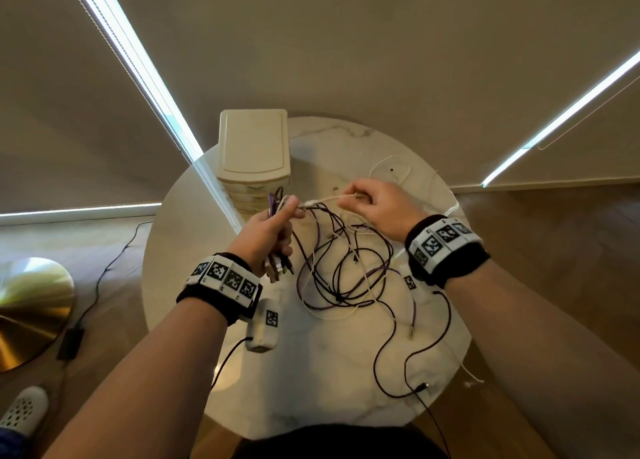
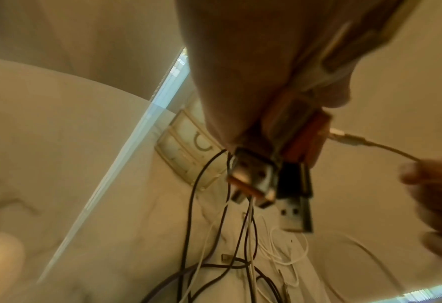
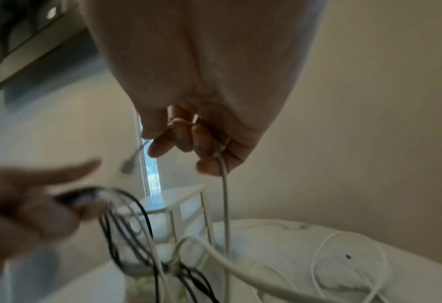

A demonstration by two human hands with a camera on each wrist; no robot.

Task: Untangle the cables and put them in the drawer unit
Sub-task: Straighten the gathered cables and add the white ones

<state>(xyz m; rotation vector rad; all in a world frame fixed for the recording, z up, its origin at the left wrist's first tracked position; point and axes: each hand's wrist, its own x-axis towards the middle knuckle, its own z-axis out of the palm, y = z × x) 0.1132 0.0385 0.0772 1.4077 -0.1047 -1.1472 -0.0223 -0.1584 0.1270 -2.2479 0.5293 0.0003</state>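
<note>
While the left hand [image 1: 273, 232] grips a bundle of USB plugs [image 1: 277, 268] above the marble table [image 1: 346, 389], the right hand [image 1: 374, 209] pinches a white cable [image 1: 325, 199]; tangled cables [image 1: 346, 271] hang near the drawer unit [image 1: 254, 147]. Left wrist: fingers [image 2: 240, 82] curl around USB plugs [image 2: 292, 205]. Right wrist: fingertips [image 3: 202, 141] pinch the white cable [image 3: 225, 205].

Drawer unit [image 1: 254, 154] at table [image 1: 346, 399] rear-left, cables [image 1: 341, 275] in front.

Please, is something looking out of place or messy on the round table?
Yes. The dark and white cables hang in one knotted tangle from the left hand, which grips a bundle of plugs. The right hand pinches a white cable. One cable trails off the table edge.
</note>
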